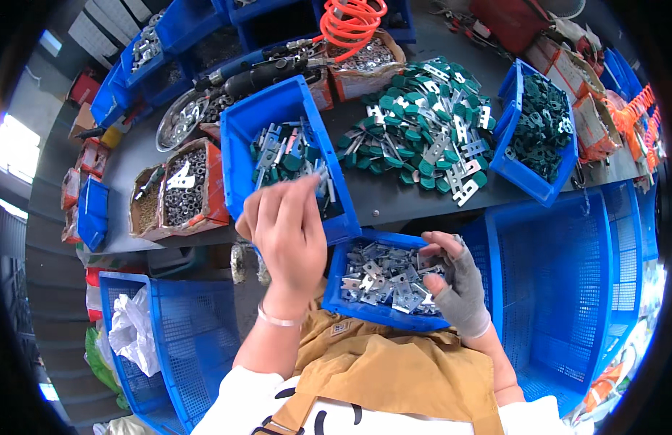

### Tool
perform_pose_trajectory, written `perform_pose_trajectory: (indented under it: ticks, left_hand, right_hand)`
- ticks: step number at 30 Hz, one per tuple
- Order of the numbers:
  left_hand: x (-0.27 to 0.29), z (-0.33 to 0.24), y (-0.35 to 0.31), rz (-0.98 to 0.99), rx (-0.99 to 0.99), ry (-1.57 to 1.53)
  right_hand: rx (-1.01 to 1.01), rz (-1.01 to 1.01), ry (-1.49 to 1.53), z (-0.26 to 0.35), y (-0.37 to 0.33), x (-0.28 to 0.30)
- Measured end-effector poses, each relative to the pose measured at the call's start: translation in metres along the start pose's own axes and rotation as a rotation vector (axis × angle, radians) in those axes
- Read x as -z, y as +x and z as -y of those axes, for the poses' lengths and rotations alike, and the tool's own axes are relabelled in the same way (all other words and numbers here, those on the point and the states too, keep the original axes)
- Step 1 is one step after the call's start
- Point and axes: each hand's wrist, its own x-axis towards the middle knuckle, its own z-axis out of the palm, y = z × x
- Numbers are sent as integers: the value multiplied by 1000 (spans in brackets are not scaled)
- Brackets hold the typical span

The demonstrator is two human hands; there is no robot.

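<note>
My bare left hand is over the near edge of a blue bin of mixed metal strips and green-capped parts. Its fingers are drawn together at the tips in a pinch; whatever they hold, if anything, cannot be made out against the parts behind. My right hand, in a grey fingerless glove, is at the right side of a smaller blue bin close to my apron. Thumb and fingers are apart there, with nothing seen between them. Small bent metal plates fill that bin.
On the dark bench lies a pile of green-capped metal parts, beside another blue bin of green parts. Cartons of small hardware, a black power tool and an orange coiled hose sit farther back. Large blue crates flank me.
</note>
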Motion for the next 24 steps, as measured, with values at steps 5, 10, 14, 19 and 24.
perform_pose_trajectory:
  ticks: [5,10,14,19,24]
  left_hand:
    - [-15,15,-1,84,6,77]
    - [-10,11,-12,239,35,103]
    - [-1,-20,5,25,-119,265]
    - [-73,-58,16,440,-110,-39]
    - [-119,-65,40,573,-35,266]
  right_hand:
    - [-35,102,-152,2,0,2]
    - [-47,24,-245,-9,-11,18]
    - [-213,-62,-137,-15,-15,22]
    - [-75,0,-170,-12,2,9]
    - [94,49,-292,3,9,9]
